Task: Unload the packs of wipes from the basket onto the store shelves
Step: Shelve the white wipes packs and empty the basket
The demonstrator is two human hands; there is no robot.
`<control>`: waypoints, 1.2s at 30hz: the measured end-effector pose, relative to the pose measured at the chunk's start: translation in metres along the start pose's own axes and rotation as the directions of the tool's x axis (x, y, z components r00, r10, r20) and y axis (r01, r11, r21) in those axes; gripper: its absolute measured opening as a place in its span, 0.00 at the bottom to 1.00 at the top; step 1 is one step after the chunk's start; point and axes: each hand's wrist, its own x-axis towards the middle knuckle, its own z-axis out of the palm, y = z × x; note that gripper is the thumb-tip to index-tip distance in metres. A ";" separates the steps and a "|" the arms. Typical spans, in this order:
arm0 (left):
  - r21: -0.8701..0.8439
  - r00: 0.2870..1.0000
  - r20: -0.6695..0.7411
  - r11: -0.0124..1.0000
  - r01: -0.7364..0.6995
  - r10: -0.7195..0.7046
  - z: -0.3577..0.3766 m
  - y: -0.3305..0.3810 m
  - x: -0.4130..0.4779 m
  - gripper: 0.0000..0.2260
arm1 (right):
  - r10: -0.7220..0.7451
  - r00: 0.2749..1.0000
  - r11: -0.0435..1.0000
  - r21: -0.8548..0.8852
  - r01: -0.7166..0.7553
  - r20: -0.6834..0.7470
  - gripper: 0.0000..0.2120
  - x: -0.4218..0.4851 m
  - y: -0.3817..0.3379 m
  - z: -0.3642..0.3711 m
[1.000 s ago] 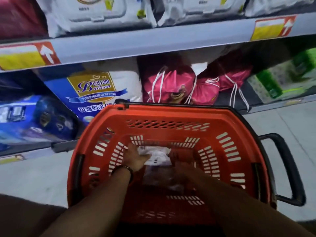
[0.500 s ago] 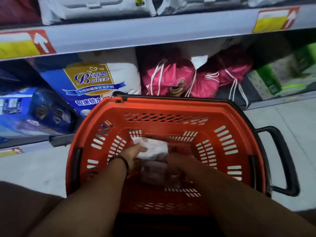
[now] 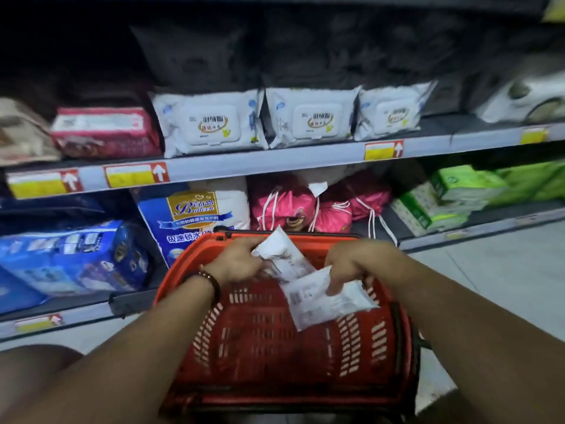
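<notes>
Both hands have come up from the floor of the basket [image 3: 244, 347] to the height of its rim. The left hand [image 3: 235, 261] now grips one white pack of wipes [image 3: 282, 255] at the far rim, and the right hand [image 3: 348, 264] holds a second pack [image 3: 324, 298] just nearer (the two overlap in view). The camera has tipped upward, bringing the upper shelf [image 3: 260, 166] and its row of white packs [image 3: 211, 123] into sight.

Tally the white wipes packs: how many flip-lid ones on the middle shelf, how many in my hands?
Flip-lid packs on the shelf: 3
Far pack in left hand: 1
Near pack in right hand: 1
Total: 5
</notes>
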 end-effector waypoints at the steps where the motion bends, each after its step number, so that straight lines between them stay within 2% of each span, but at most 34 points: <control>1: -0.018 1.000 0.027 1.000 -0.014 0.015 -0.010 0.019 -0.006 0.13 | 0.010 0.998 1.000 0.016 -0.009 -0.058 0.21 -0.017 0.004 -0.009; 4: -0.083 0.994 0.112 0.996 0.024 -0.015 -0.042 0.064 -0.032 0.16 | 0.023 0.961 0.996 0.089 0.002 -0.274 0.14 -0.050 0.016 -0.014; 6: -0.127 0.991 0.135 0.992 -0.006 0.023 -0.052 0.078 -0.048 0.16 | 0.055 0.939 0.987 0.159 -0.001 -0.339 0.15 -0.061 0.018 -0.008; 9: -0.085 0.992 0.046 0.990 -0.112 0.116 -0.052 0.086 -0.058 0.21 | 0.086 0.913 0.983 0.184 -0.012 -0.399 0.18 -0.063 0.009 -0.005; 11: -0.186 0.990 0.090 0.978 -0.089 0.108 -0.052 0.095 -0.063 0.22 | 0.123 0.863 0.980 0.196 -0.028 -0.491 0.22 -0.060 0.000 -0.007; 13: -0.333 0.984 0.119 0.939 -0.089 0.136 -0.052 0.107 -0.067 0.16 | 0.149 0.794 0.979 0.200 -0.035 -0.590 0.21 -0.061 -0.004 -0.009; 15: -0.403 0.986 0.013 0.903 -0.146 0.165 -0.051 0.112 -0.064 0.10 | 0.161 0.723 0.974 0.227 -0.006 -0.672 0.18 -0.065 -0.005 -0.011; 17: -0.431 0.968 -0.188 0.872 -0.232 0.165 -0.049 0.113 -0.057 0.04 | 0.195 0.664 0.946 0.318 0.067 -0.722 0.18 -0.069 -0.003 -0.013; 18: -0.456 0.952 -0.263 0.850 -0.264 0.154 -0.049 0.116 -0.056 0.04 | 0.215 0.640 0.922 0.370 0.117 -0.738 0.18 -0.070 -0.002 -0.015; 21: -0.561 0.916 -0.359 0.743 -0.365 0.179 -0.057 0.121 -0.054 0.18 | 0.278 0.596 0.785 0.536 0.312 -0.754 0.10 -0.065 0.001 -0.019; 22: -0.586 0.913 -0.360 0.716 -0.381 0.191 -0.060 0.123 -0.055 0.23 | 0.306 0.598 0.689 0.605 0.399 -0.741 0.07 -0.064 0.002 -0.021; 24: -0.615 0.939 -0.303 0.720 -0.321 0.160 -0.065 0.123 -0.054 0.30 | 0.350 0.617 0.456 0.703 0.545 -0.705 0.05 -0.066 0.000 -0.026; 26: -0.604 0.981 -0.158 0.775 -0.189 0.116 -0.063 0.124 -0.057 0.27 | 0.364 0.620 0.302 0.718 0.627 -0.695 0.05 -0.068 -0.006 -0.027; 28: -0.586 0.994 -0.029 0.804 -0.100 0.102 -0.058 0.122 -0.058 0.21 | 0.352 0.612 0.199 0.695 0.690 -0.708 0.05 -0.067 -0.016 -0.026; 30: -0.596 0.994 -0.023 0.797 -0.098 0.105 -0.051 0.121 -0.058 0.18 | 0.363 0.587 0.144 0.666 0.732 -0.723 0.07 -0.066 -0.025 -0.024; 32: -0.618 0.987 -0.109 0.770 -0.159 0.117 -0.044 0.122 -0.055 0.18 | 0.408 0.524 0.184 0.629 0.755 -0.748 0.09 -0.065 -0.029 -0.023; 33: -0.633 0.979 -0.174 0.749 -0.195 0.108 -0.040 0.122 -0.052 0.18 | 0.438 0.474 0.242 0.608 0.757 -0.764 0.09 -0.065 -0.029 -0.023; 34: -0.654 0.969 -0.228 0.723 -0.222 0.092 -0.036 0.124 -0.052 0.17 | 0.463 0.398 0.327 0.570 0.754 -0.792 0.09 -0.067 -0.030 -0.022; 36: -0.731 0.965 -0.253 0.638 -0.242 0.077 -0.028 0.127 -0.050 0.16 | 0.427 0.214 0.537 0.437 0.722 -0.878 0.19 -0.068 -0.032 -0.020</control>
